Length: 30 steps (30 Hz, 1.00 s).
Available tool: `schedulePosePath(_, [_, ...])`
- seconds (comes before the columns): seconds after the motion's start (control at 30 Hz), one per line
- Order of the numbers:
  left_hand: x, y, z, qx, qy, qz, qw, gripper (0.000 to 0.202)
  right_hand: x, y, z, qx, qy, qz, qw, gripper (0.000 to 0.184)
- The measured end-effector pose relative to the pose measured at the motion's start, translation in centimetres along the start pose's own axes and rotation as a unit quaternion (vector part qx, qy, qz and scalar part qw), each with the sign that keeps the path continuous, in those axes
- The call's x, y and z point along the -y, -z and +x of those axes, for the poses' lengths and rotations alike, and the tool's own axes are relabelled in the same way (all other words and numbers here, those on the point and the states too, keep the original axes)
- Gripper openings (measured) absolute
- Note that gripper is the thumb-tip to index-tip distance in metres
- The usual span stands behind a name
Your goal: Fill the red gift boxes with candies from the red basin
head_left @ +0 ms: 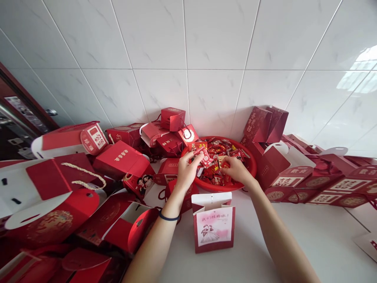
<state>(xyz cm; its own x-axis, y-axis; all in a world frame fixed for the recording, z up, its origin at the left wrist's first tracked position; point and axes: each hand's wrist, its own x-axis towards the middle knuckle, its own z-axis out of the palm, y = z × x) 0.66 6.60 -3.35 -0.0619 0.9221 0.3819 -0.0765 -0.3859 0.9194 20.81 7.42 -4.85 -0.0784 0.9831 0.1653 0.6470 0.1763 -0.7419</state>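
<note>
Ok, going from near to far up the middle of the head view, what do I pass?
Pink-fronted gift bag → red basin of sweets, where left hand holds a sweet packet and right hand reaches in → small red box → tiled wall.

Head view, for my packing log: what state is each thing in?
left hand, closed on red packets
right hand, pinching a wrapped candy
red basin, full of sweets
pink-front box, upright, top open
red boxes, piled, lying sideways
</note>
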Motion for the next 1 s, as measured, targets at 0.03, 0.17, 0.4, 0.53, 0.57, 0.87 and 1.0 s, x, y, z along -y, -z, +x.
schedulePosePath(0.03, [0.1,0.0,0.0,0.003,-0.002,0.004,1.0,0.019,0.0,-0.2,0.0,0.005,-0.006,-0.016,1.0,0.011])
schedulePosePath(0.17, [0.2,0.1,0.0,0.009,-0.004,0.019,1.0,0.02,0.0,-0.8,-0.2,0.025,-0.026,-0.061,0.997,0.019])
schedulePosePath(0.4, [-0.1,0.1,-0.1,0.005,0.006,0.003,1.0,0.021,1.1,0.6,-0.4,0.008,0.016,0.018,1.0,0.021])
schedulePosePath(0.53, [-0.2,-0.1,0.0,0.001,0.01,-0.015,1.0,0.02,2.6,2.3,-1.4,0.008,0.021,0.317,0.948,0.039])
schedulePosePath(0.57, [-0.4,-0.2,0.0,0.001,0.017,-0.028,0.999,0.019,3.1,2.7,-1.9,0.021,0.018,0.361,0.932,0.042])
schedulePosePath(0.87, [-7.5,2.8,-1.4,0.048,0.082,-0.18,0.979,0.013,8.8,5.6,-8.6,0.1,0.144,0.265,0.948,0.016])
schedulePosePath(1.0, [-10.1,3.7,-2.8,0.026,0.03,-0.165,0.986,0.008,9.2,4.7,-9.5,0.093,0.175,0.143,0.97,0.007])
